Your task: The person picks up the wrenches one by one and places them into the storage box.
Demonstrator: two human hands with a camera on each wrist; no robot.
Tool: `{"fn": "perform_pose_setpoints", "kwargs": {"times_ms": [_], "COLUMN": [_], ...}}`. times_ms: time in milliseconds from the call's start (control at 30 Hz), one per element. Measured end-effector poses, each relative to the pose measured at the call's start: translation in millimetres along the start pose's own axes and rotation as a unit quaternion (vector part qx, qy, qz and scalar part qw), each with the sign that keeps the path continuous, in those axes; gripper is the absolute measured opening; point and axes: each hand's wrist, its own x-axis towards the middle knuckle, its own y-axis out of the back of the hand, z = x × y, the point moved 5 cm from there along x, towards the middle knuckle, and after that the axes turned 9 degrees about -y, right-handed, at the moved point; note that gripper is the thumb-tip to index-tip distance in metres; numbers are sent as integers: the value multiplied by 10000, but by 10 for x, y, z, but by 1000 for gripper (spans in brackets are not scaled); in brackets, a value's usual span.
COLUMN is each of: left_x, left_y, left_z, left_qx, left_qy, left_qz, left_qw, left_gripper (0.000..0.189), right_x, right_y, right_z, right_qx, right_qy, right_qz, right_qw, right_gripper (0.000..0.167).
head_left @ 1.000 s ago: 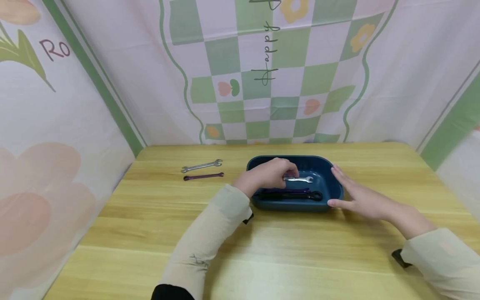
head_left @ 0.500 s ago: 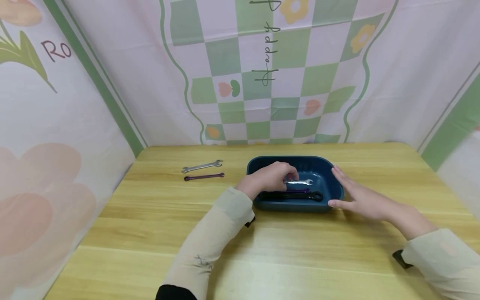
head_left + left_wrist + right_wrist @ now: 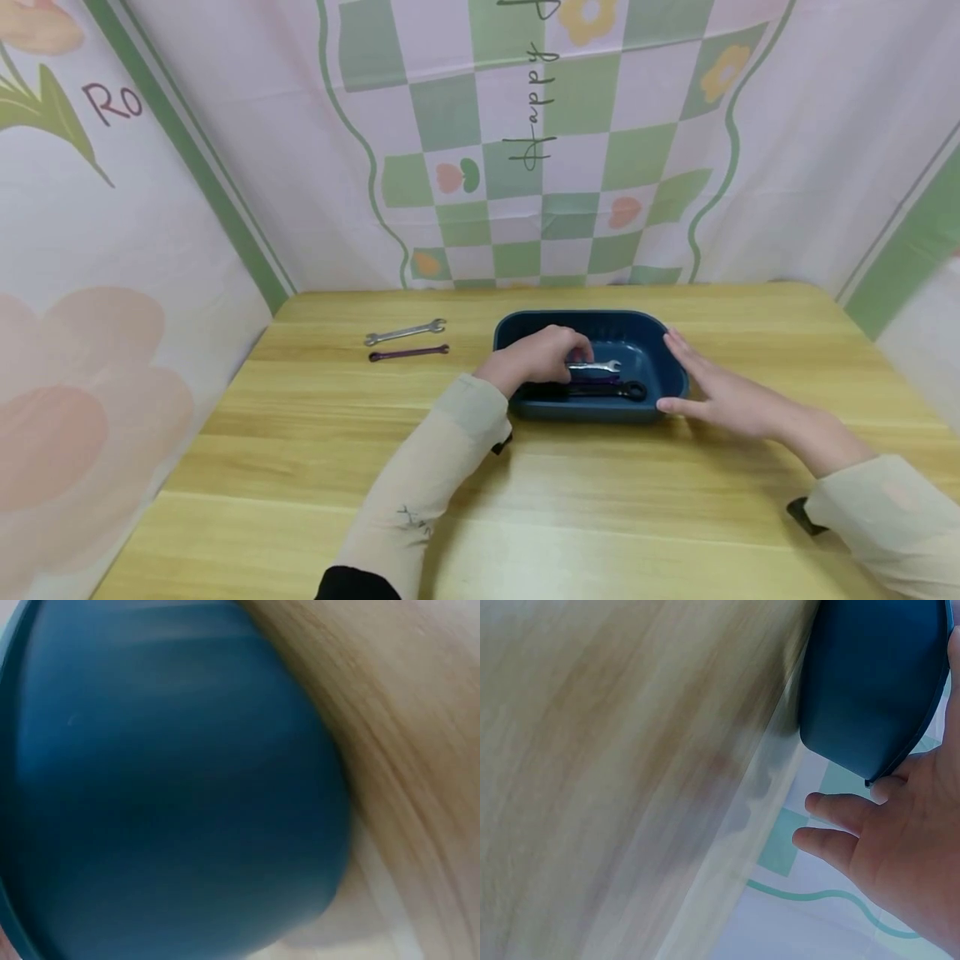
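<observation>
In the head view, a dark blue plastic bin (image 3: 570,410) stands on the wooden table. My left hand (image 3: 536,354) reaches over its left end and pinches a silver wrench (image 3: 603,366) inside, low over the bottom; the wrench's near end is hidden by the fingers. In front of it lie a purple wrench (image 3: 600,380) and a black wrench (image 3: 633,391), partly covered by that hand. My right hand (image 3: 731,400) rests against the bin's right end, fingers fairly straight and spread. The left wrist view shows only the bin's outer wall (image 3: 180,787).
On the wooden table (image 3: 600,508), left of the bin, lie a silver open-ended wrench (image 3: 405,332) and a purple wrench (image 3: 408,353), roughly parallel. A patterned curtain (image 3: 517,217) hangs behind the table's back edge.
My left hand has come slightly lower and toward me with the silver wrench in its fingers, which now sits nearer the purple one. My right hand stays at the bin's end.
</observation>
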Motion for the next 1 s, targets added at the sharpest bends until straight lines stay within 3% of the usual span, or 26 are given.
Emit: {"fn": "perform_pose_setpoints", "kwargs": {"times_ms": [367, 1000], "left_x": [41, 46], "left_y": [-89, -139], "left_z": [-88, -237], "left_qx": [-64, -197], "left_qy": [220, 406], "left_qz": [-159, -147], "left_qw": [9996, 9989], "left_gripper": [35, 32], "right_x": [8, 14], "right_y": [-4, 6], "right_z": [6, -16], "right_qx": [-16, -69], "right_qy": [34, -21], "right_qz": [15, -67], "right_qw": [10000, 10000], "right_gripper": [103, 103]}}
